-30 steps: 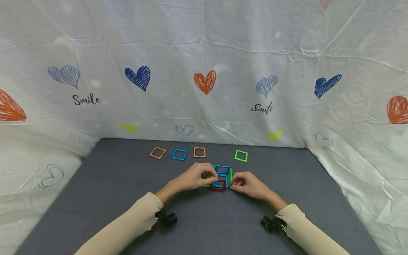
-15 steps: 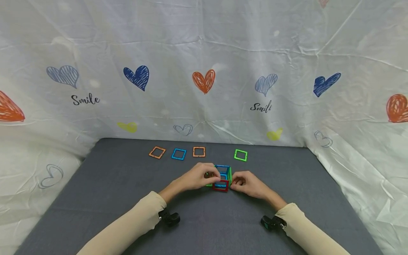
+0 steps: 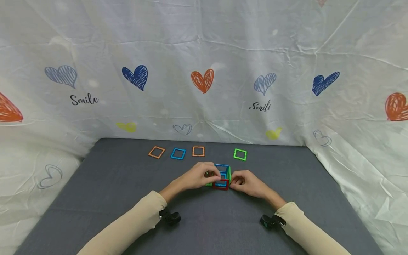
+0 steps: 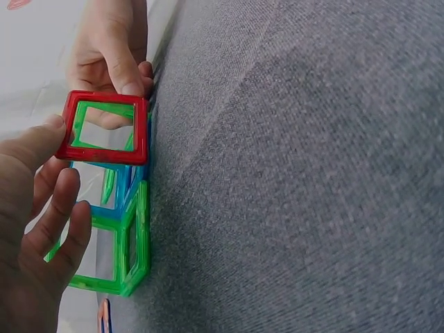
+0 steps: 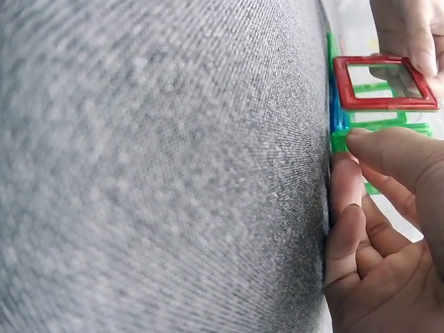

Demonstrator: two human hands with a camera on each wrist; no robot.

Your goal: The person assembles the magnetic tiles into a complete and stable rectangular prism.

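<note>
My left hand (image 3: pixel 198 176) pinches a red square magnetic tile (image 4: pixel 104 154) by its edge. The red tile stands upright at the front of a small build of see-through tiles. Blue tiles (image 3: pixel 222 165) make up the middle of that build. At its left end, green tiles (image 4: pixel 142 236) are partly covered by my left fingers in the head view. My right hand (image 3: pixel 250 183) pinches a green tile (image 5: pixel 339 141) at the build's right side between thumb and fingers; its other fingers curl low by the cloth.
Behind the build, two orange tiles (image 3: pixel 157 152) (image 3: pixel 198 155), a blue tile (image 3: pixel 177 158) and a green tile (image 3: pixel 240 159) lie flat on the grey tablecloth (image 3: pixel 204 226). A white printed curtain (image 3: pixel 229 53) hangs along the table's back edge.
My left hand has shifted slightly right with the red tile, bringing it nearer the build's right green side. My right hand has stayed almost still.
</note>
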